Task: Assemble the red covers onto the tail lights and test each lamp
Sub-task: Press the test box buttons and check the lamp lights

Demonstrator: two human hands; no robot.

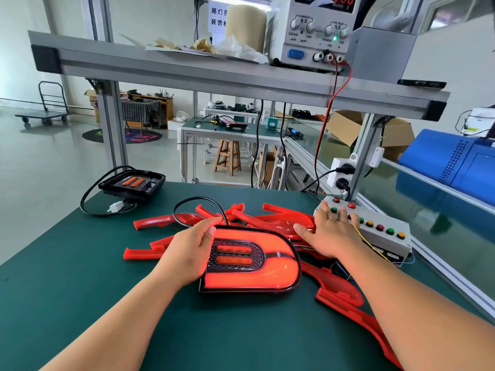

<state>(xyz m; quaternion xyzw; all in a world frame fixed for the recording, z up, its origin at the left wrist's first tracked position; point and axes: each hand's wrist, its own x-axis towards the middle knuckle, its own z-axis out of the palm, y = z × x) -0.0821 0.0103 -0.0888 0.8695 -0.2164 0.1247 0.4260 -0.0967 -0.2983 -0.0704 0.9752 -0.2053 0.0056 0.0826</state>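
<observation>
The fingers [207, 231] of my left hand [191, 253] are curled over the left edge of the tail light [251, 259], holding it down. My right hand [330, 231] is spread flat and wide, its straight fingertips [340, 213] resting among the coloured buttons of the switch box [380, 232] on the right; which button they press I cannot tell. The tail light lies face up on the green mat [80, 277], near me and between my forearms. Its red cover is on and the U-shaped band glows bright. I judge it light but rigid, a hard plastic shell with a glossy, rather slippery lens. It is best held by the dark rim at the sides, and never lifted by its black cable [198, 202], which loops away behind it. The loose red covers [281, 218] lie in a heap just beyond and under the lamp, with another one [340, 293] running toward me on the right. They look thin, springy and easy to crack at their narrow tails, so I would take each by its broad middle. No tray or bin holds them; they rest straight on the mat. A second tail light [132, 183] sits unlit at the far left, its plug lying free. Far off, behind the frame, cardboard boxes [345, 127] stand with flaps open, but their contents are hidden from me. The power supply [313, 30] stands on the shelf above.
</observation>
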